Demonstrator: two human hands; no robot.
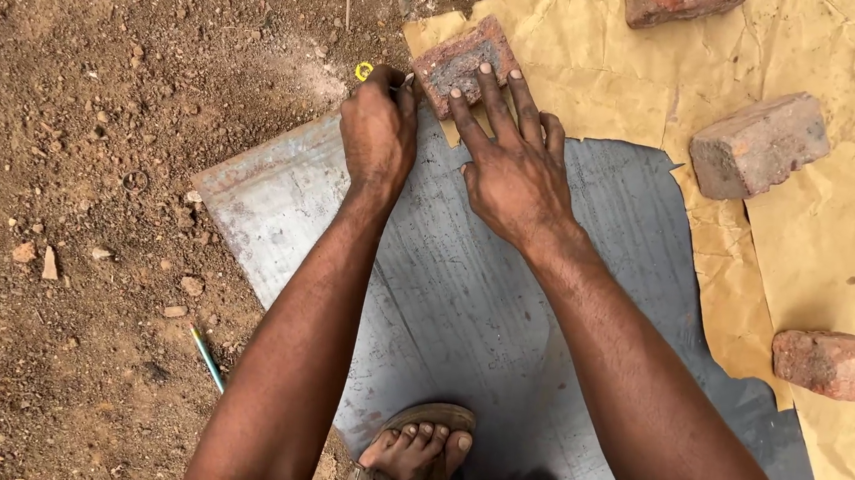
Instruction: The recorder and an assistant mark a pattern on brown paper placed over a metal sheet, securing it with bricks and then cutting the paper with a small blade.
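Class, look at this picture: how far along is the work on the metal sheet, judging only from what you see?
Done: brown paper lies over the metal sheet, weighted by bricks. In hand: the right hand presses the corner brick while the left hand grips a small yellow-tipped tool at the paper's edge. Left: much of the sheet looks unmarked; whether lines are drawn cannot be told.

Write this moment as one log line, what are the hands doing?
left hand: closed on small yellow-tipped tool at metal sheet edge | right hand: fingers flat on brick | brown paper: under three more bricks
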